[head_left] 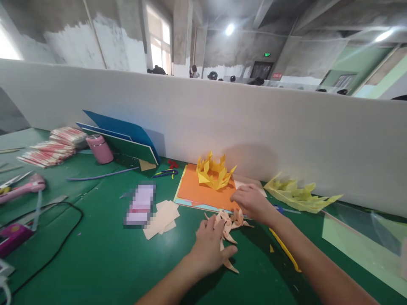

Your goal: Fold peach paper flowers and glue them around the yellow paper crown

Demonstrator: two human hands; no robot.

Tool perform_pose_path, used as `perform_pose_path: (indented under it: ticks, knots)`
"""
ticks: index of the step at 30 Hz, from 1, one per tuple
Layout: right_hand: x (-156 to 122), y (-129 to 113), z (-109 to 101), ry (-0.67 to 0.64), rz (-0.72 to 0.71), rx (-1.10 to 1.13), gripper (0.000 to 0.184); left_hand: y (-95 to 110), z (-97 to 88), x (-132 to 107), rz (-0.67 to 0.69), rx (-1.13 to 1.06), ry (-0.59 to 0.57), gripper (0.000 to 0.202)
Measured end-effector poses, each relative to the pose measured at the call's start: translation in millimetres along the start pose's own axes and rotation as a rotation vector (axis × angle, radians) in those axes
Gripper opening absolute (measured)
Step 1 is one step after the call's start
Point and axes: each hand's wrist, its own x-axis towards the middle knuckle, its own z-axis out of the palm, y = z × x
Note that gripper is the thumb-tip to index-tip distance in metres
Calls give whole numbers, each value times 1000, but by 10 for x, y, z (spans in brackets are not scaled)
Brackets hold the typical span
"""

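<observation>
My left hand (pixel 210 243) lies over a small heap of folded peach paper pieces with pointed tips (pixel 227 224). Its fingers are spread and the thumb stands apart; the fingers touch the heap and partly hide it. Just behind the heap, my right hand (pixel 254 202) hovers by the near right corner of a stack of orange paper (pixel 197 186). Its fingers are loosely bent with nothing visible between them; the thumb is hidden. A yellow folded-paper crown (pixel 214 176) stands upright on the orange stack, beyond both hands.
Peach paper sheets (pixel 163 216) lie beside a blurred lilac object (pixel 141 205). A pale yellow paper crown (pixel 299 195) leans right, near a yellow strip (pixel 284 250). A pink cup (pixel 100 148), pink glue gun (pixel 27 188) and black cable (pixel 62 250) are left. A white partition (pixel 197 110) rises behind.
</observation>
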Motion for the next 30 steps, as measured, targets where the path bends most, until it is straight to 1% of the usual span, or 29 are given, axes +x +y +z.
perform_pose_path:
  ticks: [2,3,6,7,9,11,13,15,16,17,18,19,20,21,22,24,26,28,30]
  knots:
    - [141,45,-5,85,182,70,21,6,0,-71,36,-121,-23,63]
    - [225,67,14,116,241,83,25,2,-13,-99,50,-164,-36,63]
    - [467,109,146,179,389,122,51,-26,-74,-147,78,-220,-40,57]
    - [531,109,201,189,430,143,59,-38,-91,-151,81,-205,-18,55]
    - [623,85,302,191,498,187,68,-60,-105,-153,68,-117,53,52]
    - [671,35,366,179,551,224,72,-79,-89,-161,52,-3,112,48]
    - [688,-25,383,171,597,257,71,-100,-48,-182,76,68,90,42]
    - [688,-89,361,180,626,296,67,-135,-2,-204,145,48,47,36]
    - [684,-123,340,189,631,318,66,-161,15,-209,172,-1,55,33]
    - [677,-158,314,197,631,336,65,-191,23,-205,185,-80,87,31]
    - [668,-196,285,210,624,363,65,-223,19,-191,174,-186,156,29]
    - [656,-238,254,230,612,408,66,-255,2,-169,126,-325,241,28]
    - [639,-284,220,256,593,475,66,-282,-31,-138,39,-489,309,28]
    - [619,-333,183,291,568,574,65,-303,-76,-103,-79,-684,374,31]
    - [595,-387,144,323,539,689,65,-316,-133,-67,-187,-892,407,33]
    - [533,-499,61,351,486,902,66,-321,-259,-2,-267,-1292,367,28]
    - [459,-609,-16,322,447,1017,66,-315,-371,44,-283,-1551,305,26]
    - [384,-703,-63,271,403,1053,65,-319,-443,69,-294,-1697,268,31]
    - [319,-772,-60,222,373,1037,65,-341,-469,75,-245,-1756,273,30]
